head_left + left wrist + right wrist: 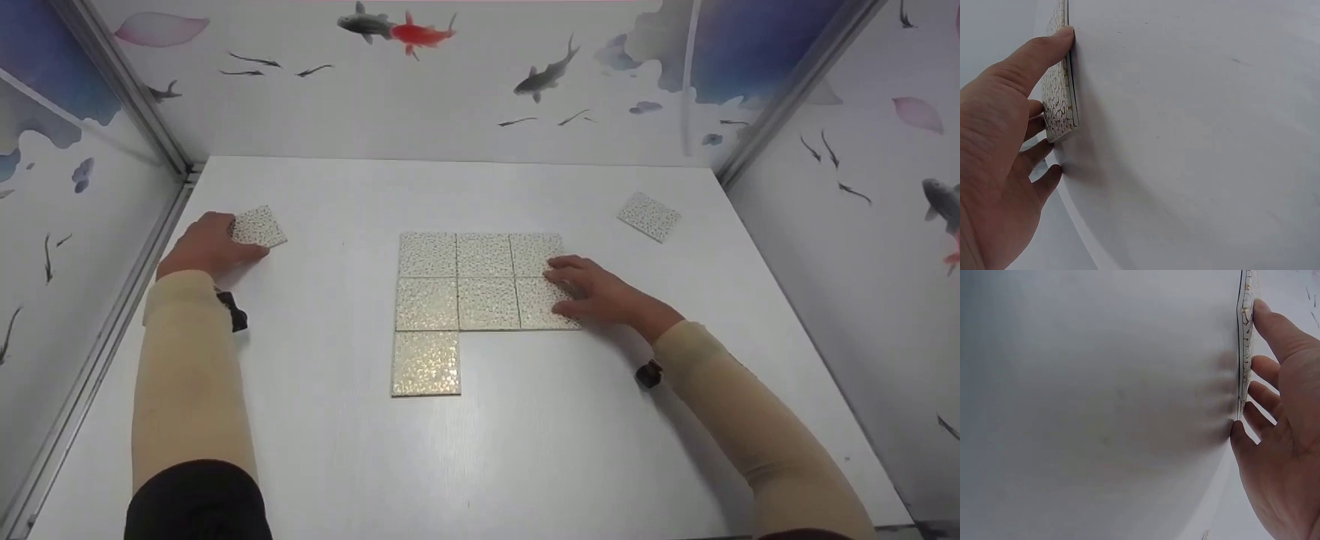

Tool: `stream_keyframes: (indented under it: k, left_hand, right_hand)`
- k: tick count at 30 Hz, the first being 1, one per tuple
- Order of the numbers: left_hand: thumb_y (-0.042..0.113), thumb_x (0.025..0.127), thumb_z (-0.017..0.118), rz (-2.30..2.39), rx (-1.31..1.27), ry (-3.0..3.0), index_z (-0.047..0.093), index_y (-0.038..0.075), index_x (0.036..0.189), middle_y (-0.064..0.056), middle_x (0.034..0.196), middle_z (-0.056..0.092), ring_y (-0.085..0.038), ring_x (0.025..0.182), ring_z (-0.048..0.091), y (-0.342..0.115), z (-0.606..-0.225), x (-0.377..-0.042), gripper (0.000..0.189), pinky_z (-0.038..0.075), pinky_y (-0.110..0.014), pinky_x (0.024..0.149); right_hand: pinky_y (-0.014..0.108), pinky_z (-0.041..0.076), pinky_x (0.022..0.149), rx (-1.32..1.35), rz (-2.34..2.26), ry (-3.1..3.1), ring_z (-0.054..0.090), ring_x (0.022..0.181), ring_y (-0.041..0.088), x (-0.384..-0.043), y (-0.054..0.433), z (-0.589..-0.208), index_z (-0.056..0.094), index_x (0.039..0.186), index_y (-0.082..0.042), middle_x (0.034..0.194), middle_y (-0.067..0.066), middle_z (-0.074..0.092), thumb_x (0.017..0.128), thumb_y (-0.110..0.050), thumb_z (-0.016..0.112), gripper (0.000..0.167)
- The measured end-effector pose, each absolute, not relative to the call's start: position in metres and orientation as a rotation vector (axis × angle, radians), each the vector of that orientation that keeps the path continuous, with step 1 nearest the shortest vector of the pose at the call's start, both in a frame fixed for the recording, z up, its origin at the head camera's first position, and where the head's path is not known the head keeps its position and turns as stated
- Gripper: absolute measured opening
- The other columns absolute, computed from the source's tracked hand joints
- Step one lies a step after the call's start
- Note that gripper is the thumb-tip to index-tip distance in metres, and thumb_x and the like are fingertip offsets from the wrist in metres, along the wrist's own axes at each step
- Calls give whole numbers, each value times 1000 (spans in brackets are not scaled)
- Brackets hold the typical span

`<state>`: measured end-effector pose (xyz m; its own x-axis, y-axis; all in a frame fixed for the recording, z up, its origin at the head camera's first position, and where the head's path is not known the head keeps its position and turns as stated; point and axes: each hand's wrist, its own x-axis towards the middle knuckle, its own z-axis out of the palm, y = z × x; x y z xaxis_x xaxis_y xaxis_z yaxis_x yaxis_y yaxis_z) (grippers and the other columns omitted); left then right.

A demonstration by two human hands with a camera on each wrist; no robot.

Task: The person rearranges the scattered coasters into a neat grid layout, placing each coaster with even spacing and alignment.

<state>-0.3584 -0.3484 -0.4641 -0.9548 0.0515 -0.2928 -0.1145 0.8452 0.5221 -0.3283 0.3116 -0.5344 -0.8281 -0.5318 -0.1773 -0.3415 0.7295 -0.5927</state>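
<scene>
At the table's left my left hand (206,246) grips a square tile (259,226) with a white and gold speckled pattern. In the left wrist view, the thumb lies on the near edge of this tile (1058,104) and the fingers reach to its other side. Mid-table, matching tiles (486,304) lie edge to edge in two rows of three, and a single tile (426,364) adjoins the left column's near end. My right hand (600,292) rests its fingertips on the right column's tiles (534,251), partly covering them. The right wrist view shows its fingers spread along the tile edge (1246,354).
Another loose tile (649,217) lies turned at an angle at the table's back right. The white table (480,465) is bounded by panels printed with fish (420,34) at the back and both sides.
</scene>
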Motion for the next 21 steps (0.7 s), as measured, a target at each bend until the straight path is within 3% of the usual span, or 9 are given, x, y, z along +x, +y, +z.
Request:
stream_keyframes:
  k: [6,11,21]
  left_hand:
    - [46,103,72,700,-14,2874,37,-15,161,-39,159,35,-55,131,44,-356,-494,-371,91,39,-77,114]
    - [61,98,75,588,6,2940,41,-16,157,-41,152,37,-58,130,41,-369,-521,-393,102,41,-78,110]
    - [65,95,76,552,2,2975,41,-16,157,-42,148,38,-59,128,39,-365,-521,-393,107,42,-80,106]
  right_hand:
    - [60,24,133,-678,-810,2591,22,167,33,-328,312,-536,53,166,-16,178,5,33,104,-39,80,71]
    - [62,23,133,-698,-823,2595,23,167,36,-328,312,-537,54,165,-14,178,7,34,104,-37,81,71]
    - [64,24,132,-724,-875,2571,22,167,37,-327,313,-534,51,167,-14,179,9,32,105,-40,79,74]
